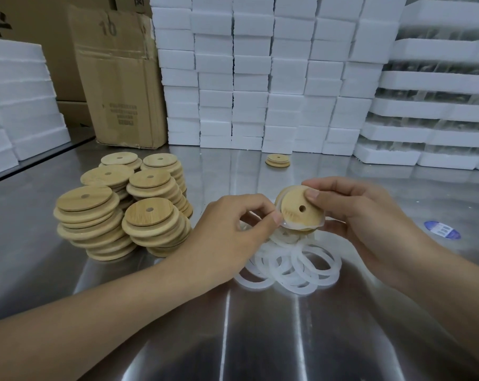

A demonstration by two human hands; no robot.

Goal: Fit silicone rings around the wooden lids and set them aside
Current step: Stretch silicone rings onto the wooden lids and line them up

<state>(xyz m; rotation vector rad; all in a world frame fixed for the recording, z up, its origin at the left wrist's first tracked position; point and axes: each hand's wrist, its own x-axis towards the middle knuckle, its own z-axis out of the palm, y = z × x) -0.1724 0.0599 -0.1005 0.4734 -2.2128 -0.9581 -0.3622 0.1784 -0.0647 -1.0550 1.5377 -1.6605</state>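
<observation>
Now | right hand (370, 215) grip curled round lid (291, 204) | left hand (227, 226) grip pinches ring (304, 226)

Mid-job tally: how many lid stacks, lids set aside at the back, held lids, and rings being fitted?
Lid stacks: 6
Back lid: 1
Held lid: 1
Held ring: 1
Total: 9

The lid (298, 209) I'm holding is pale tan wood with faint grain, same as the stacked lids (117, 210). The ring (301, 225) on it is milky translucent white, like the ring pile (293, 266). Shiny grey steel tabletop (260, 339), white foam blocks (260, 78), brown cardboard box (117, 78), and a blue sticker (442, 229).
</observation>
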